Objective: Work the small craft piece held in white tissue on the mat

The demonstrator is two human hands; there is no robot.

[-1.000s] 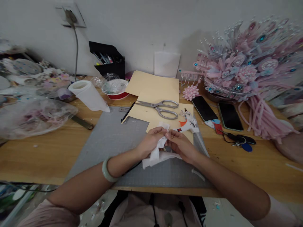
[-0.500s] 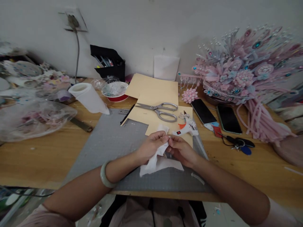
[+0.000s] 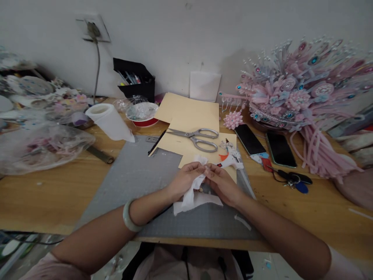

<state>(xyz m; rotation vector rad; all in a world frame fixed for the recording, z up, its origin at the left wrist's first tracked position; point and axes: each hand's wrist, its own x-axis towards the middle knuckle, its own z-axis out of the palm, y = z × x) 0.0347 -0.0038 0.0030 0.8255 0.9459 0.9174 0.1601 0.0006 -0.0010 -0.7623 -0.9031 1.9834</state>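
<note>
Head view: above the mat [image 3: 131,167], left hand [image 3: 184,181] and right hand [image 3: 224,186] pinched gathered cloth [image 3: 189,200]; work seemed underway, its remainder unclear.

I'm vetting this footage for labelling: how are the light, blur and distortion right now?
Head view: dim light, with a soft shadow on the wall beside the headpiece; left hand and right hand look soft where they meet at the white sheet; scissors clearer; outer edges look stretched and smeared.
</note>
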